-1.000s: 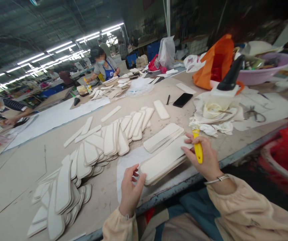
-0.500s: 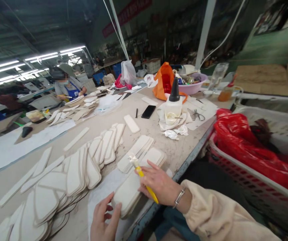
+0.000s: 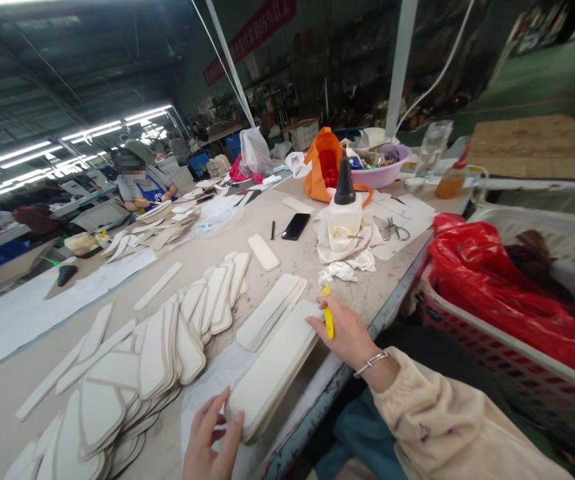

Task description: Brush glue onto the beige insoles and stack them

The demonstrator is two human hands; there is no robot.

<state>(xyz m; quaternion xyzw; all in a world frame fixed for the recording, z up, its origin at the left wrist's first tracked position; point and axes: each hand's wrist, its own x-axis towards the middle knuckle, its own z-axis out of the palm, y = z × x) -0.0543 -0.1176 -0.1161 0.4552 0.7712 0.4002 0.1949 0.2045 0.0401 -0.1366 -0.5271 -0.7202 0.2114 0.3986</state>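
Note:
A stack of long white round-ended pieces lies slanted at the table's front edge. Around its near end curls my left hand, thumb on the top piece and fingers at the side. My right hand holds a brush with a yellow handle, its bristles coated in white paste and pointing away from me. The thumb and fingertips of that hand also touch the stack's far end. Just beyond lies a second stack of white pieces, with white paper partly under both.
Overlapping white pieces spread across the left. Farther back are a phone, a white container with a black cone top, scissors and an orange bag. A basket with red plastic stands right. A co-worker sits across.
The camera view has swung right. My right hand moved nearer along the stack with the brush, then back to its far end. My left hand stays at the near end.

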